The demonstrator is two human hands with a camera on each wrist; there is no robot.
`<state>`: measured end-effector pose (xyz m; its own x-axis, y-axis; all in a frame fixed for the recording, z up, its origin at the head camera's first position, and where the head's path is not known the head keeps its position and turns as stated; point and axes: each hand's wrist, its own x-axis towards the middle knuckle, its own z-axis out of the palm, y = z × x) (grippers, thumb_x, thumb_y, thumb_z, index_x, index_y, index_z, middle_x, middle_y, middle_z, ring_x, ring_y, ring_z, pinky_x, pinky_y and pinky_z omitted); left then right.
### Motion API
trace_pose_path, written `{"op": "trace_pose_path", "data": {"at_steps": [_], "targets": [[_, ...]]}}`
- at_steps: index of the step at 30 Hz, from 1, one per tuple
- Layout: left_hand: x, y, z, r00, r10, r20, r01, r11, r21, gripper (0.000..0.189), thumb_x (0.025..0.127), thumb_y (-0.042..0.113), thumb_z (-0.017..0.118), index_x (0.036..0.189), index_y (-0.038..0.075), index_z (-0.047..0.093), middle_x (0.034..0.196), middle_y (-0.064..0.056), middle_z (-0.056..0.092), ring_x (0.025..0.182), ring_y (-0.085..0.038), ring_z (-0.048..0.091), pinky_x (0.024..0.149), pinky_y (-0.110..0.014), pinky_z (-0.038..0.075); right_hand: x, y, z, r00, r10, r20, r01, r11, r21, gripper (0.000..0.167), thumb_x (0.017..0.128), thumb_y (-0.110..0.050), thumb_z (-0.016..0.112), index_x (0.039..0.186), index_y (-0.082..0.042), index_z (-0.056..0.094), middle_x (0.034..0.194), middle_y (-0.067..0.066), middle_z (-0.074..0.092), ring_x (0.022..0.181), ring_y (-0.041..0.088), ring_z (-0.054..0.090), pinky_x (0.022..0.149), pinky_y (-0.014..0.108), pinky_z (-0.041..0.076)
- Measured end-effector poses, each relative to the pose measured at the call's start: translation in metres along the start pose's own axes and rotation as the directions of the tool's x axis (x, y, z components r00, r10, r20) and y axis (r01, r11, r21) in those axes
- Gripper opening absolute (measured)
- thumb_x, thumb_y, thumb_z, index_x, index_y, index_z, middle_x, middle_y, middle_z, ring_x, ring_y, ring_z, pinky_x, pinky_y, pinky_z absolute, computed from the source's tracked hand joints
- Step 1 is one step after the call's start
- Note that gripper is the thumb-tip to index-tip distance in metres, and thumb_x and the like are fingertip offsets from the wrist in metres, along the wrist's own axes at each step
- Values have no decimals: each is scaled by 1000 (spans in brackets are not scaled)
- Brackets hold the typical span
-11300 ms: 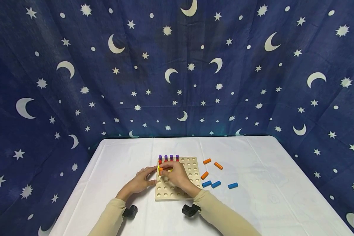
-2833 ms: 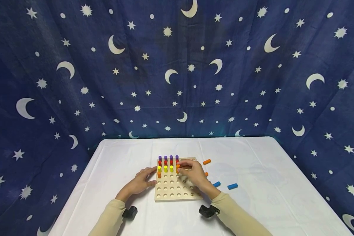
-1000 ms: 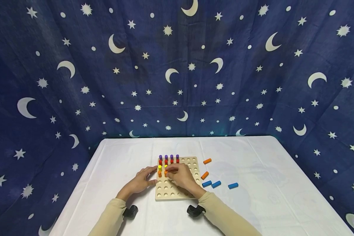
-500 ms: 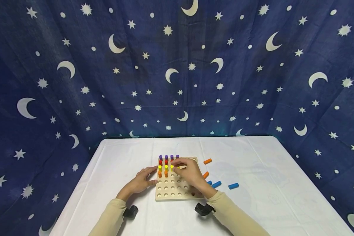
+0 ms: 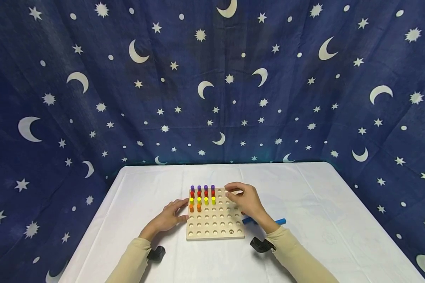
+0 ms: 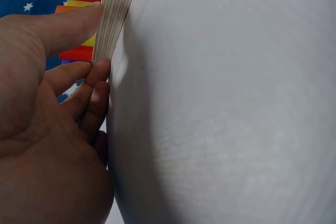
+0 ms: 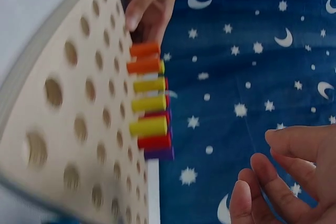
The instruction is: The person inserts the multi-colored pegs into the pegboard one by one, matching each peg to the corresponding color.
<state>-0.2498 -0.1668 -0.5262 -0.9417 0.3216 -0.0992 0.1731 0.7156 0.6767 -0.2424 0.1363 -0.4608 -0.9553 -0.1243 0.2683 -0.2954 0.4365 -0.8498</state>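
Note:
A light wooden pegboard (image 5: 216,226) lies on the table, with rows of purple pegs (image 5: 206,187), red pegs (image 5: 206,194) and yellow pegs (image 5: 206,201) standing in its holes. Two orange pegs (image 5: 199,208) stand in front of the yellow row, at the left. My left hand (image 5: 167,217) touches the board's left edge with relaxed fingers; in the left wrist view its thumb (image 6: 79,27) and fingertips lie along the layered side. Over the board's right side hovers my right hand (image 5: 246,199), its fingers loosely bent and holding nothing, as the right wrist view also shows.
Right of the board lie blue pegs (image 5: 281,221), partly covered by my right forearm. A bit of a loose orange peg (image 5: 242,213) shows by the right hand. White cloth (image 5: 304,188) covers the table; a dark blue curtain (image 5: 184,102) with moons and stars hangs behind.
The second orange peg now stands in its hole, released by my right hand. That hand has moved right, from the orange pegs to the board's right side. My left hand stays put.

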Motion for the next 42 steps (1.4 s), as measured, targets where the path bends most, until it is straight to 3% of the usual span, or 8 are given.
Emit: {"op": "trace_pose_path", "data": {"at_steps": [6,12,20,31,38,42], "targets": [[0,0,1,1000,-9,4,9,1000,-3,66,88,32,72,147,17,46,142,-5,55,133,-29,45,116,-58,27,2,17,-20,999,24,-29,-26,999,-44,23,87,-11,74,110,-11,74,107,4,74,102,22,67,81,28,55],[0,0,1,1000,-16,0,16,1000,-7,66,88,33,72,147,18,46,143,-6,54,134,-30,44,116,-58,27,6,35,-38,999,47,-9,-48,996,-74,28,86,-15,75,114,-12,72,110,6,73,105,24,66,87,34,55],[-1,1,0,1000,-10,-6,10,1000,-13,65,88,31,72,147,17,46,141,-5,55,133,-29,44,116,-58,27,11,64,-57,1000,16,16,-14,988,-152,30,86,-14,74,116,-10,72,110,14,72,97,25,66,79,31,54],[-1,-1,1,1000,-16,4,16,1000,-11,66,88,33,72,147,18,46,145,-7,52,137,-31,42,116,-59,26,25,88,-69,988,139,70,-122,971,-203,32,85,-13,75,117,-8,72,114,16,71,101,28,65,83,35,53],[-2,-1,1,1000,-18,7,18,1000,-18,66,88,34,72,147,19,47,146,-8,51,138,-32,40,116,-60,26,35,98,-70,959,259,117,-230,949,-216,31,84,-14,76,114,-9,73,110,14,70,94,23,62,72,28,49],[-2,0,1,1000,-24,9,24,999,-22,66,87,33,73,146,19,47,147,-7,51,138,-32,40,115,-61,27,39,104,-69,951,280,130,-243,938,-247,28,83,-14,77,110,-8,74,106,12,71,91,21,62,73,27,49]]}}
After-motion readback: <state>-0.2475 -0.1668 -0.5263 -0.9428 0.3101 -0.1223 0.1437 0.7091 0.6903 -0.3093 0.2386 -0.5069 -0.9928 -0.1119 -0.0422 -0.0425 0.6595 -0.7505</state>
